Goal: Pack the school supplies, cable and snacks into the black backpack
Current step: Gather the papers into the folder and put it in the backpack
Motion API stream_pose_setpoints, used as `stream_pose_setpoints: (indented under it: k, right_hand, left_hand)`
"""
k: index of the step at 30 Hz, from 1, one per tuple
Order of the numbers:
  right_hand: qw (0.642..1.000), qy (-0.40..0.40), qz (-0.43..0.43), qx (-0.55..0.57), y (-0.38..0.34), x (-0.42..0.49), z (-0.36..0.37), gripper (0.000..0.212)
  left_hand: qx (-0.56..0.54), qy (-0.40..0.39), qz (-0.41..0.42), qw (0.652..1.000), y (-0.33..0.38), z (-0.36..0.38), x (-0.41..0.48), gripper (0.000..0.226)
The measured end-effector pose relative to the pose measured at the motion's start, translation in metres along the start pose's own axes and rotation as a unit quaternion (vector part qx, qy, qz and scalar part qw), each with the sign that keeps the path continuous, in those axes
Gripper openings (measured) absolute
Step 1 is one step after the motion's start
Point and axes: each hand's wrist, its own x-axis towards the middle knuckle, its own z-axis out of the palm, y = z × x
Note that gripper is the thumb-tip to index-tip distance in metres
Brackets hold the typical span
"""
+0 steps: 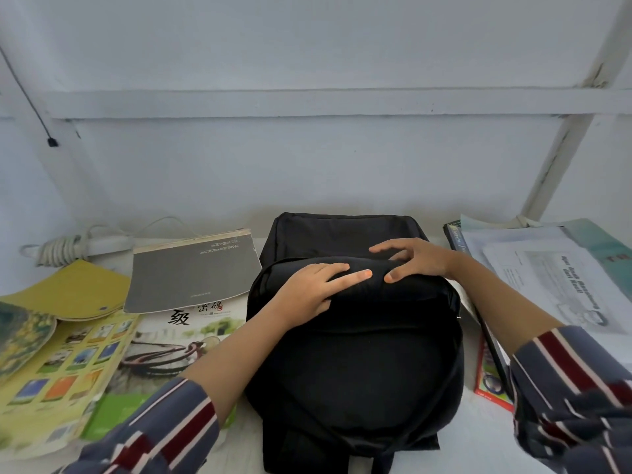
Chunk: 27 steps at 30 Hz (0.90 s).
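The black backpack point(355, 354) lies flat in the middle of the white desk, its top end away from me. My left hand point(309, 290) rests on the bulging upper part with straight fingers pointing right. My right hand point(415, 260) touches the same bulge from the right, fingers spread, thumb tip near my left fingertips. A grey book point(191, 271) lies left of the bag on a large illustrated book point(164, 340). A coiled white cable point(65, 249) sits at the back left. No snacks are in sight.
Yellow booklets point(68, 289) and a colourful open book point(58, 371) cover the left side. Printed papers point(554, 278) and a dark folder point(456, 239) are stacked on the right, a red-edged book point(489, 378) under them. The wall rises directly behind the desk.
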Motion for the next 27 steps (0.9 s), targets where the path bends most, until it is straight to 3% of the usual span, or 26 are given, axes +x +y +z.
stream_pose_setpoints:
  k: [4,7,12,17,20,23,27]
  right_hand:
    - [0.992,0.078,-0.082,-0.051,-0.002,-0.012,0.006,0.062]
    - [0.977,0.089,-0.144,-0.127,0.000,-0.019,0.016,0.069]
    - [0.923,0.088,-0.111,-0.357,0.012,-0.016,0.024,0.084]
    - [0.947,0.099,-0.095,-0.290,0.007,-0.012,0.018,0.076]
    - [0.963,0.089,-0.081,-0.239,0.005,-0.008,0.012,0.075]
    - [0.969,0.072,-0.061,-0.228,0.002,-0.006,0.010,0.073]
    - [0.975,0.070,-0.042,-0.206,0.001,-0.004,0.009,0.073]
  left_hand:
    - [-0.102,-0.041,-0.056,0.992,-0.001,-0.011,0.011,0.099]
    - [-0.159,-0.033,-0.125,0.979,-0.001,-0.021,0.020,0.101]
    - [-0.229,-0.054,-0.173,0.956,-0.009,-0.027,0.032,0.106]
    - [-0.278,-0.056,-0.192,0.940,-0.014,-0.028,0.035,0.105]
    - [-0.261,-0.063,-0.180,0.946,-0.015,-0.030,0.033,0.106]
    - [-0.142,-0.044,-0.118,0.982,-0.014,-0.030,0.028,0.099]
    - [-0.064,0.029,-0.001,0.998,-0.014,-0.013,0.014,0.082]
